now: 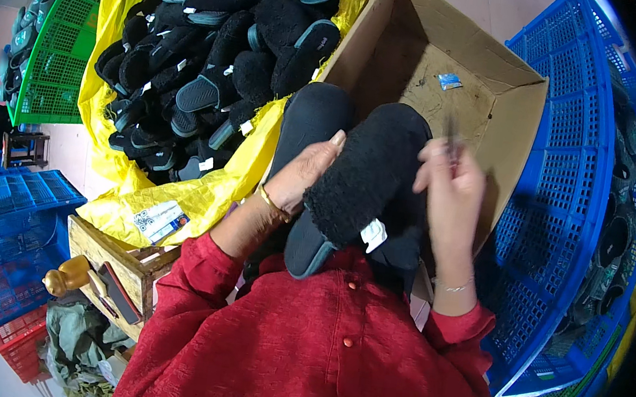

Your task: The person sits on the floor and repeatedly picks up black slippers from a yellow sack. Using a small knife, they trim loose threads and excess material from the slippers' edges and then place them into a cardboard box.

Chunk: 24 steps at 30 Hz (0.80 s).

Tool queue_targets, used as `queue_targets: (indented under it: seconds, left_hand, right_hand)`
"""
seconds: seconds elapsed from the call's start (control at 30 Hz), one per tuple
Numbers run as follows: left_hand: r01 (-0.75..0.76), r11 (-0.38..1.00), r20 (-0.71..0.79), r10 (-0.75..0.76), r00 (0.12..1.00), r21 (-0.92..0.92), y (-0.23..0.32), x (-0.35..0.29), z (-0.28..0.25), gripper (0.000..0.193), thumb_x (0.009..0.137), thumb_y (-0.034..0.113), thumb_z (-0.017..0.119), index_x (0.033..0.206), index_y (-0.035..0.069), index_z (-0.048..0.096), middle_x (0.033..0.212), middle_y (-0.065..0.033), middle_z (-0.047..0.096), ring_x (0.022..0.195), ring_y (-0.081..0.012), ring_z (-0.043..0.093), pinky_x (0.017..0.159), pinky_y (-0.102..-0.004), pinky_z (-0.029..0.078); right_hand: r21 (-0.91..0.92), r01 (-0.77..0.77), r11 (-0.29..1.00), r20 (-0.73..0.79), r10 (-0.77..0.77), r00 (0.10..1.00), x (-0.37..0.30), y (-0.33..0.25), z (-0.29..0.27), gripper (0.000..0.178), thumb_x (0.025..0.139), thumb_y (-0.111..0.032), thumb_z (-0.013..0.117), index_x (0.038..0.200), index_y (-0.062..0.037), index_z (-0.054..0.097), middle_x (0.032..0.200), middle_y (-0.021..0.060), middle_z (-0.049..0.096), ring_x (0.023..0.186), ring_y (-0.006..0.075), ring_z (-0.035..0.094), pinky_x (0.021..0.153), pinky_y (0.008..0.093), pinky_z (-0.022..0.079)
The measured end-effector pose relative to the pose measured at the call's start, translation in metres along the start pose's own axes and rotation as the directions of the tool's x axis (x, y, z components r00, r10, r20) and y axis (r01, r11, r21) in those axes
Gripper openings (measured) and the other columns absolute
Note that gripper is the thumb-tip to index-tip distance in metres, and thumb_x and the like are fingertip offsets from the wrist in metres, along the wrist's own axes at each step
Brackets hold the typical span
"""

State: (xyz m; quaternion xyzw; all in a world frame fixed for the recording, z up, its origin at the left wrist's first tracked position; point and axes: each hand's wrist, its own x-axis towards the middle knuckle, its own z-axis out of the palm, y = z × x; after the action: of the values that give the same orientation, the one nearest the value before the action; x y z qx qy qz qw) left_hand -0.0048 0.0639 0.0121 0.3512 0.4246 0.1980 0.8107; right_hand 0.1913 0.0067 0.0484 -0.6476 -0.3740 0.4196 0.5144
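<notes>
A black fuzzy slipper (356, 175) with a grey-edged sole lies across my lap, a white tag (373, 235) hanging from its side. My left hand (309, 172) grips it along its left edge, the thumb on top of the fleece. Just right of the slipper, apart from it, my right hand (453, 187) is raised with its fingers closed. A thin dark pointed tool (453, 132) sticks up from those fingers, too smeared by motion to tell its exact kind.
Ahead to the left, a yellow sack (248, 154) holds many similar slippers (217, 51). An open cardboard box (502, 122) with a small blue packet (450, 81) stands ahead. Blue crates (549, 227) line the right. A wooden drawer (101, 251) and a green crate (66, 49) are left.
</notes>
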Motion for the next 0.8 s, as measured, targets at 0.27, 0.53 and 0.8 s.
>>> queue_targets:
  seconds: [0.27,0.53,0.8]
  left_hand:
    - [-0.464,0.562,0.349,0.306,0.886,0.685,0.040,0.026,0.034,0.038,0.103,0.029,0.045,0.104,-0.005,0.061,0.087,-0.0132,0.063,0.084,-0.0161,0.059,0.079,-0.0297,0.047]
    - [-0.520,0.685,0.098,0.555,0.826,0.510,0.048,0.009,0.021,0.029,0.100,0.019,0.049,0.118,-0.001,0.059,0.106,-0.0052,0.065,0.098,-0.0108,0.060,0.087,-0.0236,0.047]
    - [-0.406,0.901,0.022,0.408,0.913,0.153,-0.007,-0.031,0.004,0.034,0.099,0.026,0.053,0.122,0.001,0.052,0.110,-0.0060,0.061,0.100,-0.0120,0.058,0.085,-0.0270,0.049]
  right_hand:
    - [-0.146,-0.084,0.986,0.219,0.116,0.969,0.004,-0.021,-0.037,0.040,0.086,-0.030,0.068,0.105,0.0038,0.063,0.092,0.0080,0.068,0.083,0.0108,0.061,0.077,0.0260,0.048]
    - [0.396,-0.293,0.870,-0.045,0.338,0.940,-0.003,0.024,-0.068,0.025,0.090,-0.021,0.060,0.106,-0.0026,0.065,0.096,0.0086,0.068,0.070,0.0166,0.064,0.053,0.0242,0.047]
    - [0.736,-0.564,0.375,0.288,0.580,0.762,-0.013,0.079,-0.069,0.025,0.100,-0.024,0.039,0.105,-0.0125,0.060,0.093,0.0058,0.068,0.047,0.0123,0.053,0.030,0.0197,0.033]
